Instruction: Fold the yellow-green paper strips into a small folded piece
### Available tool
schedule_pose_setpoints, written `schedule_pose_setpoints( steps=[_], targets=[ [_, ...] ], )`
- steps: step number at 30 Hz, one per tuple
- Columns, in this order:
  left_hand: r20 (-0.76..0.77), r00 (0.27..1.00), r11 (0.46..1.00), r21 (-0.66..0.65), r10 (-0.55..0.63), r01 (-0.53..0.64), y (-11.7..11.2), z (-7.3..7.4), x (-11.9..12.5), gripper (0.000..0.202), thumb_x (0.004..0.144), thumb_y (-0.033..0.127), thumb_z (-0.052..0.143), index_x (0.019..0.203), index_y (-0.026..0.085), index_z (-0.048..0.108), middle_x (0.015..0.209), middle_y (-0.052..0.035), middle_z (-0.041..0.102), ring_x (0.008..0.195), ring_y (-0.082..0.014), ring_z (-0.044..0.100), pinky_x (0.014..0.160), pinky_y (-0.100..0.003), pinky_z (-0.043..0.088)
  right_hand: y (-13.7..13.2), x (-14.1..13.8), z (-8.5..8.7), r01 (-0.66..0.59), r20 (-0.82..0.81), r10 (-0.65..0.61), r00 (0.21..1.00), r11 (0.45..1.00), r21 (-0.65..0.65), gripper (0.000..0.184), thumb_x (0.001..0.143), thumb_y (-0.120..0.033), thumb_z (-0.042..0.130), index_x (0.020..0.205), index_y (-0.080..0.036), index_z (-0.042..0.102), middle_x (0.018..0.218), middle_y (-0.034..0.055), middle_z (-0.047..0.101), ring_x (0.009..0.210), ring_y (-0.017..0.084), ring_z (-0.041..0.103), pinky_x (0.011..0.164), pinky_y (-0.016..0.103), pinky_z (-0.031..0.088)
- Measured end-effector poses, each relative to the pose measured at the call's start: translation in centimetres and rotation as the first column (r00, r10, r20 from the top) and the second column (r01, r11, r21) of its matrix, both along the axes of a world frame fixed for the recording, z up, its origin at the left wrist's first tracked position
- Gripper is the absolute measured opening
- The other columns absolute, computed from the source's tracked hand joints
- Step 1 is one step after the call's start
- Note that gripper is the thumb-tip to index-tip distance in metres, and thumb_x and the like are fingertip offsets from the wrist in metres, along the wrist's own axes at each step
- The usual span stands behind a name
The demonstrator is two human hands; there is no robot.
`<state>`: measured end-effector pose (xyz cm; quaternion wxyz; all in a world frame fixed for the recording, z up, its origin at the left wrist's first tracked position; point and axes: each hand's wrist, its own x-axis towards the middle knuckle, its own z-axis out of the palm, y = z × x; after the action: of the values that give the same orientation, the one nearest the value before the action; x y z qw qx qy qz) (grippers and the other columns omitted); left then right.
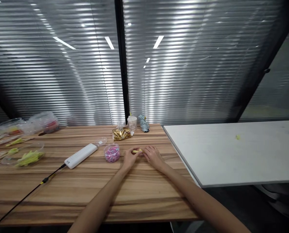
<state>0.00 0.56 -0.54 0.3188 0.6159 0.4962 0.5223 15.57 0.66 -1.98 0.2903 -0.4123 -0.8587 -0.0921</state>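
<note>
Between my two hands is a small, thin yellow piece (136, 151), low over the wooden table; its exact kind is too small to make out. My left hand (129, 158) is closed, pinching this piece between thumb and fingers. From the other side my right hand (154, 157) reaches in, its fingers bent together at the piece's right end, with the fingertips partly hidden. Just left of my left hand stands a clear round tub (112, 153) full of small pink and purple bits.
A white power strip (80, 155) with a black cable (25, 197) lies left. Behind are a gold foil packet (121, 133), a paper cup (132, 123) and a crumpled blue-grey wrapper (144, 123). Far left, yellow strips (30, 158) fill a clear dish. A white table (227, 155) adjoins on the right.
</note>
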Motion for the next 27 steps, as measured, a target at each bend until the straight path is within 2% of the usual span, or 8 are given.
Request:
schedule_pose_setpoints(
  steps=[5, 8, 12, 21, 27],
  targets=[
    [0.316, 0.949, 0.994, -0.098, -0.015, 0.049, 0.48, -0.66, 0.36, 0.043, 0.052, 0.033, 0.073, 0.09, 0.014, 0.063, 0.069, -0.0031, 0.065, 0.065, -0.015, 0.06, 0.062, -0.026, 0.047, -0.24, -0.12, 0.21, 0.02, -0.044, -0.021, 0.999, 1.0, -0.021, 0.017, 0.087, -0.019, 0.041, 0.099, -0.018, 0.054, 0.091, 0.0079, 0.059, 0.089, 0.021, 0.05, 0.079, 0.034, 0.037],
    [0.417, 0.909, 0.99, -0.12, -0.019, 0.076, 0.53, -0.91, 0.45, 0.044, 0.052, 0.036, 0.073, 0.088, 0.014, 0.063, 0.07, -0.0022, 0.064, 0.066, -0.0135, 0.059, 0.061, -0.025, 0.046, -0.36, -0.16, 0.28, 0.019, -0.081, -0.021, 0.996, 0.999, -0.033, 0.017, 0.087, -0.02, 0.042, 0.099, -0.018, 0.053, 0.092, 0.0075, 0.06, 0.089, 0.02, 0.051, 0.079, 0.033, 0.038],
    [0.427, 0.904, 0.989, -0.122, -0.023, 0.083, 0.42, -0.88, 0.47, 0.04, 0.053, 0.04, 0.073, 0.082, 0.013, 0.063, 0.071, -0.0033, 0.065, 0.065, -0.0132, 0.058, 0.06, -0.024, 0.045, -0.52, -0.25, 0.41, 0.019, -0.103, -0.023, 0.994, 0.999, -0.043, 0.018, 0.089, -0.026, 0.039, 0.097, -0.018, 0.053, 0.09, 0.0074, 0.06, 0.087, 0.02, 0.051, 0.077, 0.033, 0.039],
    [0.447, 0.892, 0.981, -0.13, -0.073, 0.146, 0.36, -0.81, 0.55, 0.042, 0.058, 0.041, 0.07, 0.089, 0.014, 0.063, 0.084, -0.007, 0.067, 0.077, -0.0166, 0.06, 0.062, -0.024, 0.044, -0.32, -0.3, 0.2, 0.018, -0.155, -0.03, 0.987, 0.997, -0.077, 0.023, 0.091, -0.029, 0.034, 0.099, -0.017, 0.053, 0.092, 0.0079, 0.06, 0.089, 0.019, 0.052, 0.08, 0.032, 0.039],
    [0.496, 0.864, 0.983, -0.096, -0.09, 0.158, 0.15, -0.62, 0.68, 0.032, 0.059, 0.037, 0.07, 0.078, 0.013, 0.063, 0.08, -0.0059, 0.067, 0.078, -0.0166, 0.061, 0.07, -0.026, 0.046, -0.3, -0.29, 0.15, -0.033, -0.195, 0.019, 0.981, 0.997, -0.069, 0.022, 0.09, -0.028, 0.037, 0.102, -0.018, 0.051, 0.093, 0.0074, 0.059, 0.089, 0.018, 0.053, 0.079, 0.031, 0.04]
  ],
)
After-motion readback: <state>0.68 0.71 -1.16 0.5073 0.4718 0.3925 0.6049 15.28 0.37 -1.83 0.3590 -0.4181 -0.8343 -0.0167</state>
